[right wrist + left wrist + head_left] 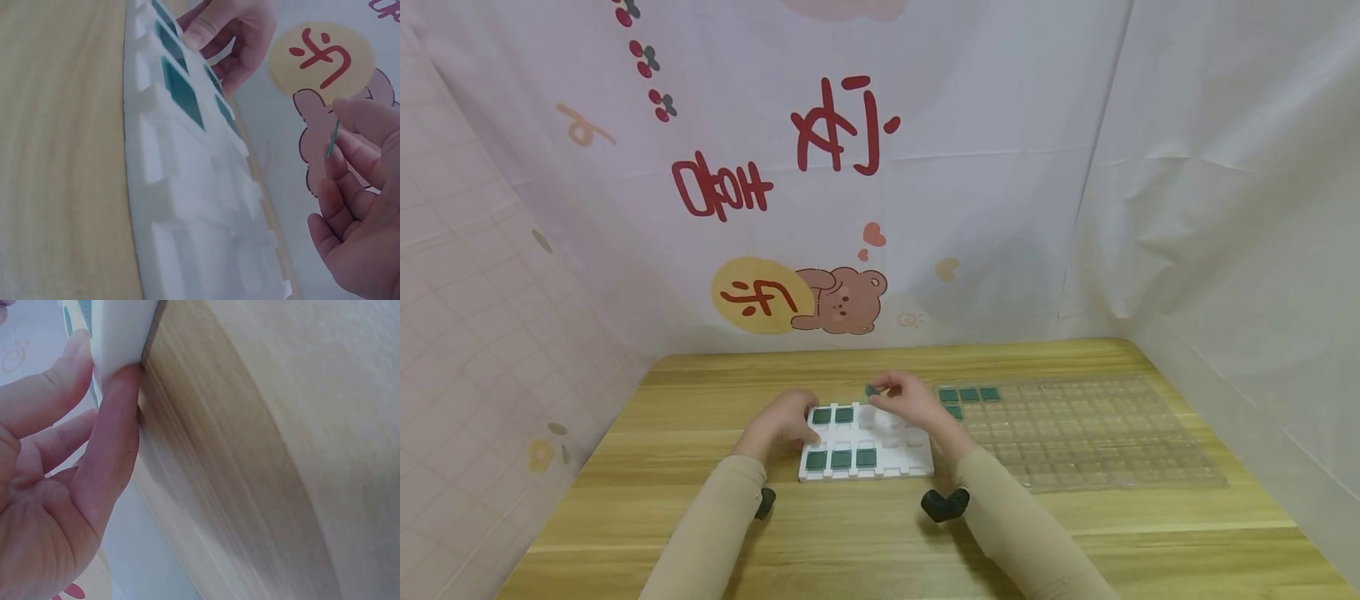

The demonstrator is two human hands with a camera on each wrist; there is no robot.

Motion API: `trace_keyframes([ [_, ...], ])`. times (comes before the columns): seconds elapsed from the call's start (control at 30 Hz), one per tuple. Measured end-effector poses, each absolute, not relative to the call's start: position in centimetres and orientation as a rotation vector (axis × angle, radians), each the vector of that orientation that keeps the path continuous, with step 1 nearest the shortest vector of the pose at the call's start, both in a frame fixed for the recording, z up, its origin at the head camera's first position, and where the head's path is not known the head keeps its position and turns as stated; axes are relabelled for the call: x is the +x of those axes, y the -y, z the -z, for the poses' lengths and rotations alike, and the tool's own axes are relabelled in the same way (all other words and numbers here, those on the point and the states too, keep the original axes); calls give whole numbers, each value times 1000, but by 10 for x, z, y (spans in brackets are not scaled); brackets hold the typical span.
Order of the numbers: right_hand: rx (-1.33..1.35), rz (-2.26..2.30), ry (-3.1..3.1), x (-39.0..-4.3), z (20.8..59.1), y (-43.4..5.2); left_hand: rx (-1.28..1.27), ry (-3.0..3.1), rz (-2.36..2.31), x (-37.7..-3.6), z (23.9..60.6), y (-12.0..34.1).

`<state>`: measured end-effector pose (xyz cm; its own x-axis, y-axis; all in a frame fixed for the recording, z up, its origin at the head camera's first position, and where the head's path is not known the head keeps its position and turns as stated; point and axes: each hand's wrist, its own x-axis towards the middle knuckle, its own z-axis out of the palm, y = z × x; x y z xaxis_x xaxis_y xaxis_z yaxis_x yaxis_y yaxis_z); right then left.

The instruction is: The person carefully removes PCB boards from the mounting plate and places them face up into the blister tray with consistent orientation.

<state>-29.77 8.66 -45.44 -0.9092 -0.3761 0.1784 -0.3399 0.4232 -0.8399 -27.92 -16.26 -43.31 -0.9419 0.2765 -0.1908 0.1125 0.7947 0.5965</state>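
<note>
Right fingers (369, 120): pinching green chip (871, 390), lower middle of head view
Left fingers (112, 428): gripping left end of white tray (897, 458)
Best handling: chip by edges, tray steady

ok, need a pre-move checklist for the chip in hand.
1. Right hand has the green chip: ok, pinched.
2. White tray steadied: ok, left hand grips its left edge.
3. Free slots: ok, far row is bare to the right of its two seated chips.
4. Chip seated: not ok, held clear of the tray.
5. Chip orientation: cannot tell, edge-on in the right wrist view.
6. Stock in the clear tray: ok, four chips.
</note>
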Motion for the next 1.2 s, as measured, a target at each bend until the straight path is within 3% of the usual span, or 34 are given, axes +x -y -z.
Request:
trace_keyframes([
  [1.2, -545, 1815, -2359, -267, 417, -140, 316, -2729, -848, -282, 436, 164],
])
